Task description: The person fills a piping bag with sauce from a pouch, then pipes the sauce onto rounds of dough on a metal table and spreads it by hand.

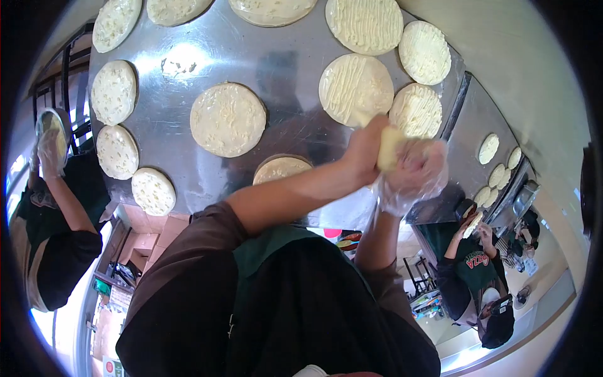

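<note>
Both my hands are wrapped around a piping bag (391, 149) of pale yellow cream. My bare left hand (367, 141) is closed near its tip, and my right hand (416, 168), in a clear plastic glove and blurred, grips the fuller end. The tip is over the lower edge of a dough round (356, 88) that carries wavy cream lines on its upper and left part. Beside it lie other cream-striped rounds (416, 110). A round with a glossy, lumpy coating (228, 119) sits to the left, and another round (282, 168) is partly hidden by my left forearm.
More dough rounds (114, 93) line the left side of the metal table (289, 81). A co-worker at far left holds a metal bowl (53, 132). Another co-worker (474, 270) at right holds a round beside a second table (483, 113) bearing several rounds.
</note>
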The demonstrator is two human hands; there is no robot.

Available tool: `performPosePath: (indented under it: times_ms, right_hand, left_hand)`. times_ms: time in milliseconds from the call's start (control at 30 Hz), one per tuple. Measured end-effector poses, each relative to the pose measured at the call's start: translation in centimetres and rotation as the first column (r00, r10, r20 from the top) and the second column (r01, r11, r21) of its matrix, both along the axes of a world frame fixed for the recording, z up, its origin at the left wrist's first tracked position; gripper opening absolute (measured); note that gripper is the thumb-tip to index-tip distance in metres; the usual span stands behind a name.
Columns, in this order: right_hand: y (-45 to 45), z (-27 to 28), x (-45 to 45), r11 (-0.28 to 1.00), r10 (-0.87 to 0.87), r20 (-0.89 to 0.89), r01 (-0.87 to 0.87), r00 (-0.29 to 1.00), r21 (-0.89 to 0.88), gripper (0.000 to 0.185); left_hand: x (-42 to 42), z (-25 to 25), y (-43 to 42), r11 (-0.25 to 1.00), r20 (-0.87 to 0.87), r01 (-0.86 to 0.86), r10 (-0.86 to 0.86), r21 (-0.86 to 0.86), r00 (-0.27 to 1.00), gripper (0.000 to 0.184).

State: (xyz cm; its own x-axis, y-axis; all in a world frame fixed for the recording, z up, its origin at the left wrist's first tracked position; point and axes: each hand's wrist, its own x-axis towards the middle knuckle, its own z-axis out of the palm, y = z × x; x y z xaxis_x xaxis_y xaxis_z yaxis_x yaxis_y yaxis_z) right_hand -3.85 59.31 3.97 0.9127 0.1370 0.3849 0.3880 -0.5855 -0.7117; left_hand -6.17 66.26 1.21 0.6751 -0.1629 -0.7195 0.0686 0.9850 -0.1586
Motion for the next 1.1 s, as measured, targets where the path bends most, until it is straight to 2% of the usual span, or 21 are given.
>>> performPosePath:
  times_ms: [67, 100, 200, 267, 333, 400, 467, 500, 533, 600, 633, 700, 833, 900, 933, 1000, 1033, 1100]
  right_hand:
    - [0.6, -1.7, 2.7, 0.986, -0.01, 0.18, 0.039, 0.984, -0.161, 0.033]
    - [1.1, -2.2, 4.2, 0.978, -0.008, 0.239, 0.057, 0.971, -0.199, 0.033]
    - [3.0, -1.3, 6.1, 0.979, -0.01, 0.253, 0.061, 0.967, -0.196, 0.036]
    - [3.3, -0.2, 6.0, 0.966, 0.018, 0.278, 0.056, 0.96, -0.254, 0.041]
    - [0.4, -1.0, 4.8, 0.988, 0.138, -0.002, -0.138, 0.99, 0.072, 0.024]
    - [-3.9, -2.6, 2.7, 0.879, 0.334, -0.225, -0.215, 0.915, 0.426, 0.017]
    - [-4.8, -1.8, 1.3, 0.903, 0.302, -0.284, -0.178, 0.91, 0.39, 0.024]
    - [-3.7, -0.8, 0.3, 0.977, 0.158, -0.231, -0.119, 0.96, 0.176, 0.027]
    - [-2.2, 0.4, -0.6, 0.999, 0.027, -0.144, -0.033, 0.989, -0.04, 0.029]
    - [0.3, 2.1, -0.3, 0.999, -0.029, -0.099, 0.024, 0.995, -0.047, 0.032]
    - [2.0, 2.6, 1.2, 0.988, 0.041, -0.153, -0.017, 0.987, 0.154, 0.031]
    - [3.7, 1.9, 3.3, 0.948, 0.063, -0.145, -0.014, 0.987, 0.318, 0.031]
    - [4.3, -0.2, 7.3, 0.97, -0.159, 0.047, 0.148, 0.986, 0.191, 0.031]
    - [4.0, -0.1, 6.9, 0.945, -0.227, -0.004, 0.221, 0.974, 0.242, 0.031]
    - [3.9, 0.8, 5.3, 0.915, -0.232, -0.107, 0.254, 0.967, 0.315, 0.031]
    - [3.0, 2.0, 2.5, 0.945, -0.119, -0.091, 0.141, 0.989, 0.294, 0.031]
    - [2.2, 2.0, 1.1, 0.983, 0.003, 0.015, -0.006, 1.0, 0.186, 0.031]
    - [0.9, 2.4, -0.9, 0.955, -0.003, -0.131, 0.041, 0.991, 0.293, 0.032]
  left_hand:
    - [3.0, -0.5, 1.7, 0.998, 0.099, -0.03, 0.035, -0.055, 0.994, 0.023]
    - [4.4, -0.3, 2.6, 0.999, 0.116, -0.043, 0.044, -0.018, 0.992, 0.023]
    - [6.3, 0.8, 3.9, 0.993, 0.161, -0.06, 0.043, 0.104, 0.986, 0.022]
    - [6.3, 1.2, 3.8, 0.978, 0.179, -0.047, 0.01, 0.204, 0.984, 0.023]
    - [4.6, 1.0, 2.6, 0.992, 0.095, -0.001, -0.011, 0.122, 0.995, 0.022]
    - [1.7, 1.0, 1.0, 0.996, 0.028, 0.027, -0.03, 0.08, 0.999, 0.022]
    - [-0.6, 1.4, -0.5, 0.996, -0.021, 0.04, -0.039, 0.079, 0.999, 0.022]
    - [-0.6, 1.3, -0.5, 0.998, -0.038, 0.032, -0.03, 0.056, 0.999, 0.023]
    - [-0.6, 1.3, -0.7, 0.999, -0.056, 0.023, -0.021, 0.035, 0.998, 0.024]
    - [0.0, 1.1, -0.7, 1.0, -0.045, -0.004, 0.004, 0.003, 0.999, 0.025]
    - [1.5, 0.7, -0.1, 1.0, -0.015, -0.024, 0.024, -0.007, 1.0, 0.025]
    - [4.3, 0.1, 1.2, 0.999, 0.051, -0.053, 0.052, 0.008, 0.997, 0.025]
    - [7.8, -0.4, 2.4, 0.995, 0.14, -0.077, 0.067, 0.065, 0.988, 0.025]
    - [7.4, -0.5, 2.0, 0.996, 0.108, -0.048, 0.04, 0.074, 0.993, 0.025]
    - [6.2, -0.5, 1.3, 0.997, 0.064, -0.019, 0.014, 0.077, 0.998, 0.025]
    - [3.4, -0.3, -0.4, 0.997, -0.008, 0.002, -0.001, 0.071, 1.0, 0.026]
    - [1.8, -0.4, -1.6, 0.998, -0.036, -0.006, 0.008, 0.063, 0.999, 0.026]
    - [0.4, 0.1, -2.4, 0.999, -0.08, -0.004, 0.007, 0.037, 0.997, 0.027]
